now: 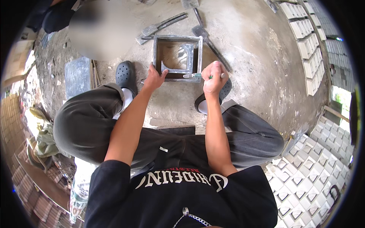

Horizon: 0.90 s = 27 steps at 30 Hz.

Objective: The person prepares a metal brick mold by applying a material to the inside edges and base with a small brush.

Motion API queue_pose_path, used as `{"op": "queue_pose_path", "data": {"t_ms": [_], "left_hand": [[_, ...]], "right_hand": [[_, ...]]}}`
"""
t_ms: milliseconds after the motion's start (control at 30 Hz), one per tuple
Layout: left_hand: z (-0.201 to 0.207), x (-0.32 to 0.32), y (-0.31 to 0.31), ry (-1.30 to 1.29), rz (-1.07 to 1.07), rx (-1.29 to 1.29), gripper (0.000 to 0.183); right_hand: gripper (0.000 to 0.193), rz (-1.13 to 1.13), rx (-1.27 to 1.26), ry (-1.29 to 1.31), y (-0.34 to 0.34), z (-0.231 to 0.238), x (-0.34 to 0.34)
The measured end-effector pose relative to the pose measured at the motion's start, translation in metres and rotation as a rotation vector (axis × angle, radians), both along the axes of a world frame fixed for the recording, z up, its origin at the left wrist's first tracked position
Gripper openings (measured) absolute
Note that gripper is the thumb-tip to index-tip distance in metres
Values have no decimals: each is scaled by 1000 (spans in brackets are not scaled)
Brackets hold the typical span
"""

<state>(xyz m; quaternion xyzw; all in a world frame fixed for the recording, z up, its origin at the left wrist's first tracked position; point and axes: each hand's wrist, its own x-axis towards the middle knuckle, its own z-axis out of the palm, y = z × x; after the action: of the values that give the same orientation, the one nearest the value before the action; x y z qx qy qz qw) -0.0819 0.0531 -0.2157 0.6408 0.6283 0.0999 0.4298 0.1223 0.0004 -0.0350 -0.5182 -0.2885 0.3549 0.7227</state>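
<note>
Between my feet on the floor stands a square grey mould box. Inside it lies a smaller grey frame with a curved inner edge, and a pale patterned surface shows in its opening. My left hand grips the near left side of the box, with its thumb over the inner frame's near edge. Above the box's near right corner, my right hand is closed round a slim tool with a flat pale end and some green on it. Whether that is a brush or a scraper I cannot tell.
Beyond the box lie long dark bars and a flat-ended tool. A grey slab rests on the left. White moulded blocks stand in rows at right, and patterned white tiles cover the lower right. Dark clogs flank the box.
</note>
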Motion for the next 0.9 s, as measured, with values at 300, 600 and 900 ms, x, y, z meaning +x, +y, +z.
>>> {"op": "queue_pose_path", "data": {"t_ms": [300,600,900], "left_hand": [[15,27,-10,175,39,101,96],[3,24,0,126,-53,8,112],[4,21,15,122,-35,-166,120]], "right_hand": [[52,79,105,-169,33,-13,34],[52,-78,-297,-191,11,-84,33],[45,-94,-271,-268,9,-78,28]]}}
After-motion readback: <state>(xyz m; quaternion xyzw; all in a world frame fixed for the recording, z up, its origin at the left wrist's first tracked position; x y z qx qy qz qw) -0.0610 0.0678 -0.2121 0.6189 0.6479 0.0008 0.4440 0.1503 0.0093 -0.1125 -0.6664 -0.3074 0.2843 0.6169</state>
